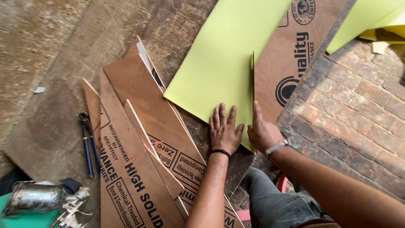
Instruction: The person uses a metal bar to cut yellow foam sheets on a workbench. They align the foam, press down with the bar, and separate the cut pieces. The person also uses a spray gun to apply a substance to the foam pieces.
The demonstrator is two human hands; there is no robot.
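A large light-green laminate sheet lies flat on a brown plywood board. My left hand presses palm-down on the sheet's near corner, fingers spread. My right hand sits at the sheet's right edge, its index finger stretched along a thin upright green strip that stands on edge there. A black band is on my left wrist, a silver watch on my right.
Several triangular plywood offcuts with printed backs lie to the left. Blue-handled pliers rest on the worn floor. A metal spray gun with cup sits at bottom left. Brick paving is at right, with more green pieces at top right.
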